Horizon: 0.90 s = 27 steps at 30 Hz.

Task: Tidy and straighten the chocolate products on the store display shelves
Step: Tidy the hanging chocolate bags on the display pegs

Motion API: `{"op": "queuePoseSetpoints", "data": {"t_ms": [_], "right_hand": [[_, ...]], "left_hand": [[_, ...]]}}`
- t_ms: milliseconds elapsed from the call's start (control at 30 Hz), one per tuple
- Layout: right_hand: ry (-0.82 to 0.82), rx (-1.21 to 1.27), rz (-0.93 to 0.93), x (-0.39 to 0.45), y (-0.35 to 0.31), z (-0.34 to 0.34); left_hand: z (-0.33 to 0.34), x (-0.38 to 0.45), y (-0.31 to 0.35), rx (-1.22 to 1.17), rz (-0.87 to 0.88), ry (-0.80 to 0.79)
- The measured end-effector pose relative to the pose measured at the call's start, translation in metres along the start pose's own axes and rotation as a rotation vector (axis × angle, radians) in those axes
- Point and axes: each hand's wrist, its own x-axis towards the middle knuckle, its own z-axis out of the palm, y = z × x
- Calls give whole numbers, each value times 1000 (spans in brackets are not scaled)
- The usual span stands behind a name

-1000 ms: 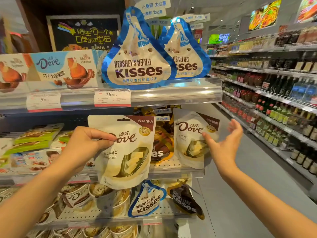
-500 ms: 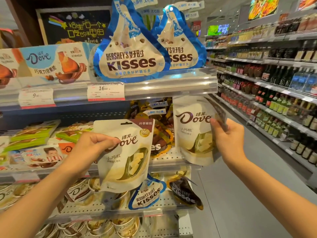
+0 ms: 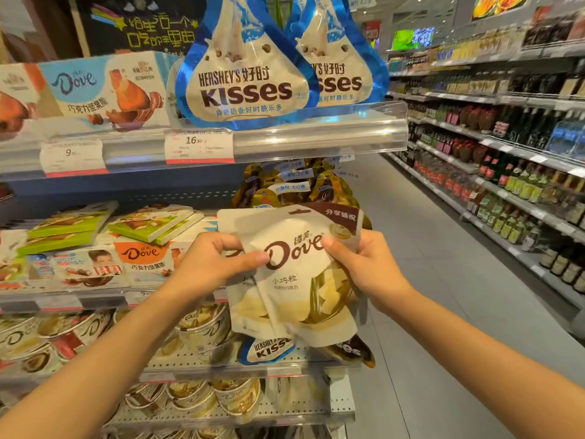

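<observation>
— Orange and pale blue at far left on the top shelf: Dove boxes (image 3: 95,90) standing in a row, price tags (image 3: 73,155) clipped to the clear rail (image 3: 316,134) below. And lower down?

— Green-edged chocolate boxes (image 3: 68,228) stacked flat on the middle shelf, an orange Dove box (image 3: 142,258) just beside them. Round Dove tubs (image 3: 202,324) crowded on the perforated shelf (image 3: 285,353) underneath, more on the shelf below that.

— Moving toward the middle?

— Left hand (image 3: 215,264), fingers curled, thumb pressed on the front of the cream Dove pouch (image 3: 294,280). Pouch held up in front of the middle shelf, upright, tipped slightly, not resting on any shelf. Possibly a second pouch tucked behind it; hard to tell.

— Above that?

— Two blue-rimmed Hershey's Kisses bags (image 3: 243,77) upright on the top shelf, the right one partly hidden behind the left. Gold-brown Kisses bags (image 3: 297,182) hanging behind the pouch. A small blue Kisses bag (image 3: 269,348) and a dark one (image 3: 351,351) peeking out beneath its lower edge.

— And on the right?

— Right hand (image 3: 364,267) gripping the pouch's right edge, thumb on the front near the logo. Further right, grey aisle floor (image 3: 443,280), then bottles (image 3: 522,185) lined along the far shelving, blurred.
</observation>
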Motion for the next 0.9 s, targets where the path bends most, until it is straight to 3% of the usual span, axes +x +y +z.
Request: {"op": "queuePoseSetpoints", "data": {"t_ms": [167, 333, 500, 600, 667, 767, 900], "right_hand": [[-72, 9, 18, 5, 11, 21], [-210, -87, 45, 5, 23, 13], [-304, -562, 166, 3, 67, -14], [-402, -1055, 359, -1, 105, -29], [-423, -1244, 502, -2, 132, -36], [-404, -1278, 663, 0, 168, -38], [-315, -1183, 721, 8, 202, -35]], "left_hand": [[9, 0, -5, 12, 12, 76], [-9, -4, -26, 47, -103, 139], [-19, -11, -55, 9, -106, 169], [-16, -13, -65, 46, -49, 171], [-14, -11, -70, 81, -6, 172], [-13, -6, -78, 75, 18, 183], [-10, -1, -83, 93, 27, 161]]}}
